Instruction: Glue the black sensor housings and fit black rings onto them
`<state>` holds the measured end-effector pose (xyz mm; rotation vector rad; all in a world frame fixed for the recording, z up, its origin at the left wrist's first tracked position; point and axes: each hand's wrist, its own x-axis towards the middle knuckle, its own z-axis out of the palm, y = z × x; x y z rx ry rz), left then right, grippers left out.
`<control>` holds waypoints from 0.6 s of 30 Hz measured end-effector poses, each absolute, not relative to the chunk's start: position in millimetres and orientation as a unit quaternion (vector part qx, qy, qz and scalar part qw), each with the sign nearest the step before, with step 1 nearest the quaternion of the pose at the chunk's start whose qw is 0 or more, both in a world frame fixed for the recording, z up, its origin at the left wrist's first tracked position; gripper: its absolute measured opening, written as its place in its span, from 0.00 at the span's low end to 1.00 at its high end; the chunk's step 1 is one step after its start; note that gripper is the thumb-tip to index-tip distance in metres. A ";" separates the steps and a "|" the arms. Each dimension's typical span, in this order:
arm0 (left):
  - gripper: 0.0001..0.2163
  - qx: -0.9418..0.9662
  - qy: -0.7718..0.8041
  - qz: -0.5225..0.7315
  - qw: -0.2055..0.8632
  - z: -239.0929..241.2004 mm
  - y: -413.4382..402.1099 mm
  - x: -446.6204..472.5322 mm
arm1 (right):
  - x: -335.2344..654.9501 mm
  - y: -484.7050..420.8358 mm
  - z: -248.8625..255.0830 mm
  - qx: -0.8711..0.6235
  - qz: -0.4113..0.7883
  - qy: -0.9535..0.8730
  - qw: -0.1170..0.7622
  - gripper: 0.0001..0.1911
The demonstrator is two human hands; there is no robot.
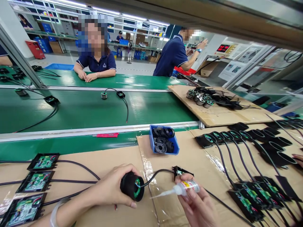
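Head camera: both grips occupied

A long green conveyor belt [153, 107] stretches behind flat brown cardboard sheeting [113, 157]. Over the cardboard, the left hand [118, 186] extends from the lower left, forearm slanting upward, fingers curled across the top and thumb stretched below, grasping a black cylindrical housing [127, 186]. The housing lies tilted, its open end facing right. Rising from the bottom edge, the right hand [196, 198] grasps a small translucent labelled bottle [187, 188] between thumb and bent fingers. Its thin tapered nozzle [163, 193] points left, near the housing but apart.
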<state>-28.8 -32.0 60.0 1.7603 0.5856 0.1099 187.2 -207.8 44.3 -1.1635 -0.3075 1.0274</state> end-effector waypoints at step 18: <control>0.29 0.823 0.248 0.038 0.510 56.1 -45.5 -30.1 | 136.7 -196.6 76.3 -0.700 0.228 -0.327 0.593 0.20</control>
